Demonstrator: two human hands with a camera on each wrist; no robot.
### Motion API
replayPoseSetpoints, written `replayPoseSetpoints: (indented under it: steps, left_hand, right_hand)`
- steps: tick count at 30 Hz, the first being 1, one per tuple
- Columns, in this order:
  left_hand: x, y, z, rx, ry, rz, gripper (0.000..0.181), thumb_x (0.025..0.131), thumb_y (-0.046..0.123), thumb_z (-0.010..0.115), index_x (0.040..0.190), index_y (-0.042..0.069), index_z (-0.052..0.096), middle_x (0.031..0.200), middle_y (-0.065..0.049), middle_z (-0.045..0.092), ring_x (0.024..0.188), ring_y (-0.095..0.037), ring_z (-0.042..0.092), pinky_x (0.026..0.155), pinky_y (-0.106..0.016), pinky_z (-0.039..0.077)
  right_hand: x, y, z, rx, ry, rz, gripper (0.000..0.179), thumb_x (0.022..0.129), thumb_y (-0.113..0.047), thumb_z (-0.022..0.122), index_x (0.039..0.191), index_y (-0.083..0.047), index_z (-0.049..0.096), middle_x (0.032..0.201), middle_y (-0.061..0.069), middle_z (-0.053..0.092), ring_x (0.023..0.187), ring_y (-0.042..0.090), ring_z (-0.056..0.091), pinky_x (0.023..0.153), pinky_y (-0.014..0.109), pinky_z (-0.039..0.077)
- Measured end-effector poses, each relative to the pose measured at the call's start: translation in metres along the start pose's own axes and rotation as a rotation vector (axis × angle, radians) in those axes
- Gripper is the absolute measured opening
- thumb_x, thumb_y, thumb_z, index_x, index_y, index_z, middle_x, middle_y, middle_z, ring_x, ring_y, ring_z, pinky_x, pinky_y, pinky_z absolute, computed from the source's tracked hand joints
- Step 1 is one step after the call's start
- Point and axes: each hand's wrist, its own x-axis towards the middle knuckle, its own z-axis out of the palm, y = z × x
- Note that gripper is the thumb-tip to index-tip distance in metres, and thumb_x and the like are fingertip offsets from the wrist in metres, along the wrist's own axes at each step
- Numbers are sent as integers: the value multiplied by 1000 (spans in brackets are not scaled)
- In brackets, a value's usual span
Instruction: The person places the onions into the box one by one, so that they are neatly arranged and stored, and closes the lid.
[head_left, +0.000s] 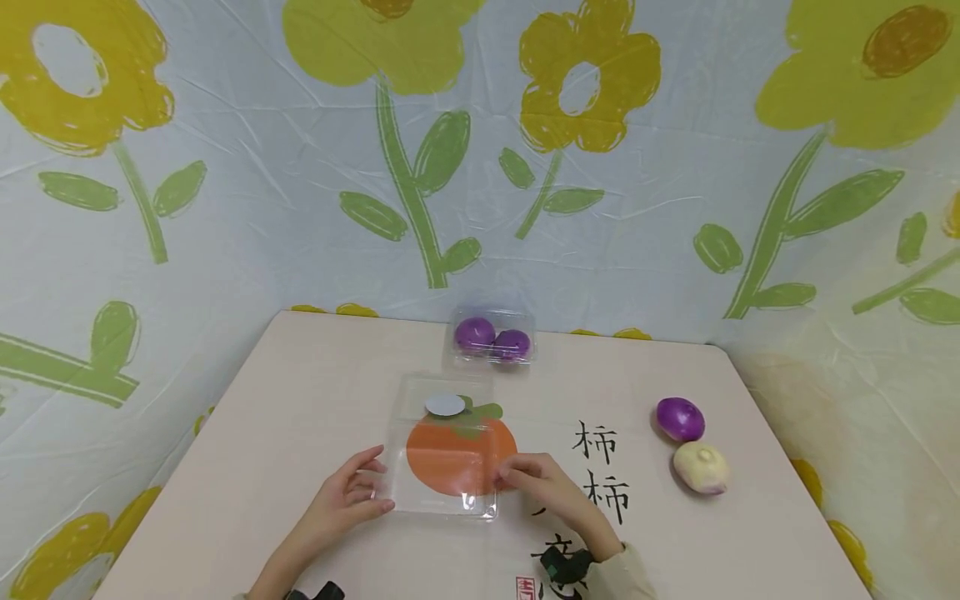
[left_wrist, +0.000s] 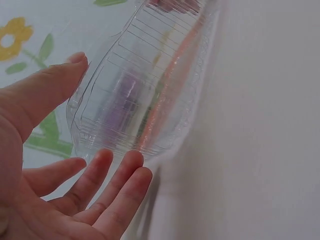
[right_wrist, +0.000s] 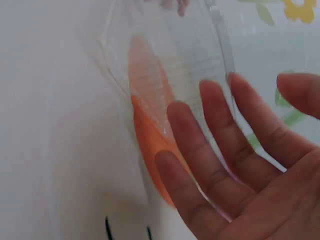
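A clear plastic clamshell box (head_left: 442, 467) lies on the table over a printed orange persimmon, a white oval label (head_left: 446, 405) on its far half. My left hand (head_left: 347, 497) is at the box's left side, fingers spread and thumb apart; in the left wrist view, fingertips (left_wrist: 132, 159) come right at the clear wall. At the right side is my right hand (head_left: 543, 490), its fingertips (right_wrist: 177, 111) overlapping the transparent wall in the right wrist view, with fingers extended. Nothing shows inside this box.
Behind it, near the table's back edge, another clear box (head_left: 492, 314) holds two purple onions (head_left: 475, 334). To the right lie a loose purple onion (head_left: 680, 419) and a pale, onion-like bulb (head_left: 701, 467). Flower-printed cloth (head_left: 480, 192) hangs around the table (head_left: 315, 392).
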Motion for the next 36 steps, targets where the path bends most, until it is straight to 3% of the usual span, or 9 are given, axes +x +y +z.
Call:
replayPoseSetpoints:
  steps: [6,9,16,22,26,30,36]
  left_hand:
    - [10,-1,13,-1,-49,60,79,82,9,81,147,-2,38,123,-22,52,101,-24,61,88,-25,54]
    - [15,-2,20,-4,-53,60,79,81,9,82,146,-2,38,123,-23,51,100,-24,61,88,-24,54]
    - [27,-2,33,-5,-78,70,80,81,10,82,146,-4,38,124,-25,50,100,-28,62,89,-25,54]
    - [34,-3,38,6,-94,103,80,83,12,81,148,-1,37,121,-22,49,99,-25,61,90,-26,53]
    - [36,-4,39,-12,-100,81,81,83,11,81,149,-1,35,123,-23,48,101,-29,61,90,-25,53]
    - [36,-4,40,-24,-103,68,81,84,11,80,149,0,34,123,-23,48,102,-30,60,89,-23,53]
    - [38,-7,42,-29,-105,96,83,83,8,80,150,-1,32,120,-24,49,101,-28,60,88,-24,54]
  right_hand:
    - [-6,13,-12,74,21,-43,30,101,-10,54,112,17,62,111,35,64,102,36,68,93,31,53]
    - [-7,22,-18,90,43,-98,27,100,-8,56,105,18,63,103,36,64,97,29,68,90,31,54]
    - [-11,42,-28,127,106,-235,22,99,-2,52,93,16,63,88,22,68,85,26,65,86,28,53]
    - [-12,51,-31,165,191,-170,22,99,-4,55,91,15,64,86,23,66,83,19,63,83,27,52]
    - [-13,51,-30,195,223,-125,24,98,-7,57,91,16,62,85,21,66,83,19,62,85,28,51]
    - [-13,51,-30,208,222,-129,25,98,-8,58,92,16,61,85,17,67,84,18,62,85,28,52]
    - [-14,54,-32,218,223,-165,25,98,-5,57,90,18,60,84,16,67,83,17,62,85,27,52]
